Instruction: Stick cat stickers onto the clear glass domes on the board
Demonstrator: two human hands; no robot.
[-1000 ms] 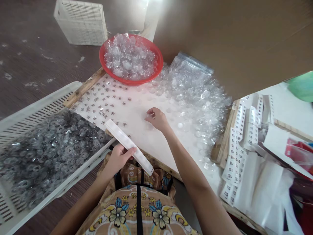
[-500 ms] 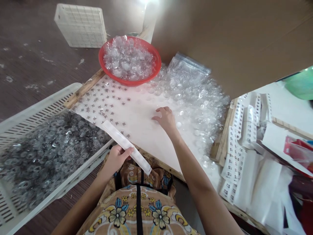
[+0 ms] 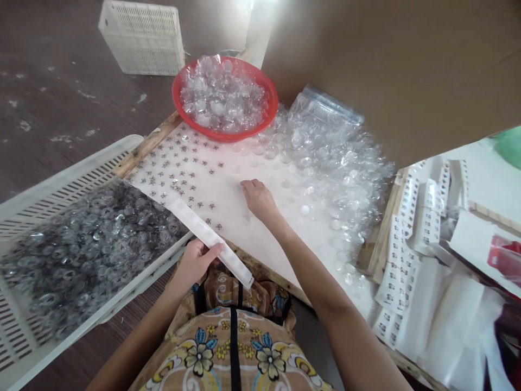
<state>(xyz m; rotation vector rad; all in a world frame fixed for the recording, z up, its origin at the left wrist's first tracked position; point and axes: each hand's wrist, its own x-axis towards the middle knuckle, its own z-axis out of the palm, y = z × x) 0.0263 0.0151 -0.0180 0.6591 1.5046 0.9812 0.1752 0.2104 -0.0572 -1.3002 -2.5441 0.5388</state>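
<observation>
A long white strip (image 3: 214, 239) is pinched between the thumb and fingers of my left hand (image 3: 201, 259), held slantwise over the table's near edge. My right hand (image 3: 260, 200) hovers low over the middle of the white tabletop (image 3: 228, 212), its fingers drawn together and pointing left. Whatever sits between those fingertips, if anything, is too small to make out. Left of that hand lie several clear pieces with small dark printed marks (image 3: 192, 175). On its right spreads a heap of clear round plastic pieces (image 3: 325, 157).
A red basin (image 3: 273, 103) full of clear pieces stands at the table's back. A white crate (image 3: 122, 149) at left holds many dark-marked pieces. Another white crate (image 3: 142, 38) is on the floor. Printed sticker strips (image 3: 396, 266) lie at right, and a cardboard sheet (image 3: 386, 70) rises behind.
My right hand has moved left across the tabletop from the clear pieces, and its fingers have drawn together. My left hand keeps the strip in nearly the same place. The view has shifted slightly.
</observation>
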